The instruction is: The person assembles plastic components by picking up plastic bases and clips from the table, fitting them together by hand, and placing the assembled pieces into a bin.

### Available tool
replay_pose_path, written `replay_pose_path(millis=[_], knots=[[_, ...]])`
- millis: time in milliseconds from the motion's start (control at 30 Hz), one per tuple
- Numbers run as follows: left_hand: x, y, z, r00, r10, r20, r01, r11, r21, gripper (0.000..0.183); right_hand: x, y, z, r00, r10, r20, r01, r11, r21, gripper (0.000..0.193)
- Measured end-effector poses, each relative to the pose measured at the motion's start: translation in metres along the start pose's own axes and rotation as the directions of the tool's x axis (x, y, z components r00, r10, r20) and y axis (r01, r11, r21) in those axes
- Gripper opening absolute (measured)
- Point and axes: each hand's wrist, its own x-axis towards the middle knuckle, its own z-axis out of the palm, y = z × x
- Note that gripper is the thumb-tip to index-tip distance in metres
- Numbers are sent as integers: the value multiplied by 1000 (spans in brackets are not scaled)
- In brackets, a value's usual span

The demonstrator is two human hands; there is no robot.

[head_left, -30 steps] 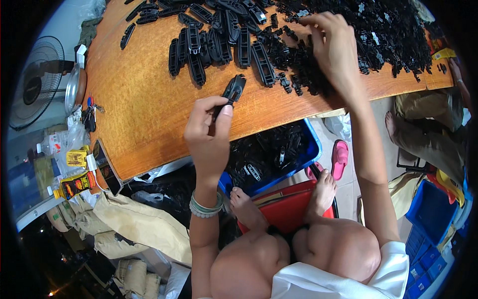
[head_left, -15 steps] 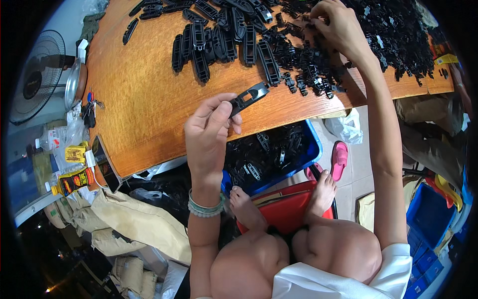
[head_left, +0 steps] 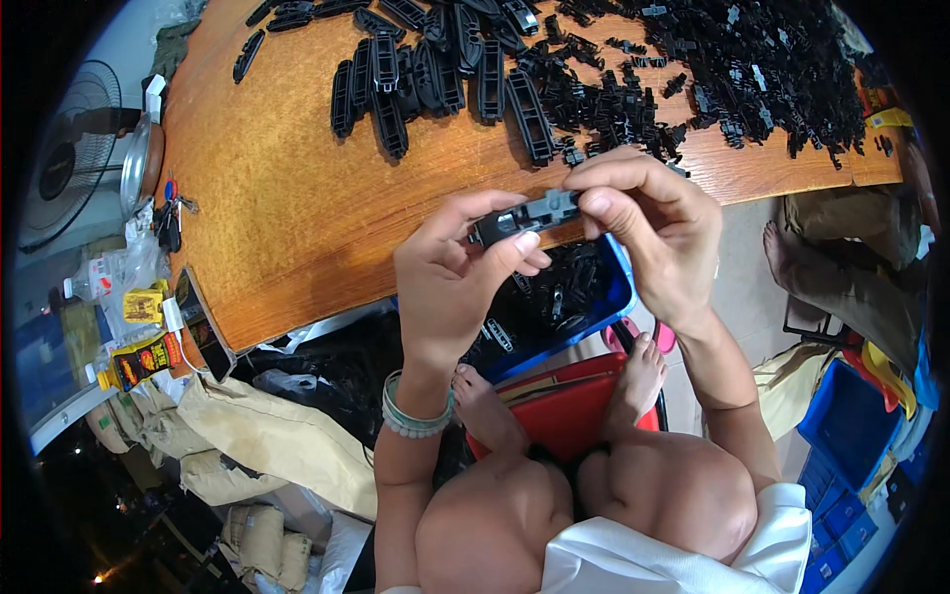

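My left hand (head_left: 457, 259) pinches a long black plastic housing (head_left: 503, 227) above the table's front edge. My right hand (head_left: 653, 223) holds a small black plastic clip (head_left: 556, 206) between thumb and fingertips, against the housing's right end. Whether the two parts are joined I cannot tell, as fingers cover some of the contact. Beyond my hands lie several more black housings (head_left: 389, 124), some overlapping. To their right small black clips (head_left: 618, 114) are spread, with a larger heap of small black parts (head_left: 782, 74) farther right.
Under the table edge stands a blue bin (head_left: 625, 287) holding black parts. A red container (head_left: 539, 416) is between my feet. Keys (head_left: 173, 223), a fan (head_left: 74, 158) and a sauce packet (head_left: 148, 361) are at the left. Another person's leg (head_left: 831, 267) shows at the right.
My right hand has come back from the clip pile to the left hand, bringing a small clip to the housing. The left hand has shifted slightly right and turned the housing.
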Motion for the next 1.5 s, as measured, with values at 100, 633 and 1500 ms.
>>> replay_pose_path(millis=[100, 633, 1500], knots=[[-3, 1, 3, 999, 23, 47, -19, 997, -74, 27, 6, 13, -4, 973, -217, 80, 230, 949, -218, 5], [-4, 8, 7, 981, 170, 90, -174, 984, 33, 15, -12, 9, -14, 997, -42, 58, 60, 934, -352, 23], [53, 5, -6, 999, 40, -1, -40, 995, 95, 28, 86, 12, -63, 929, -370, 17, 326, 794, -513, 22]])
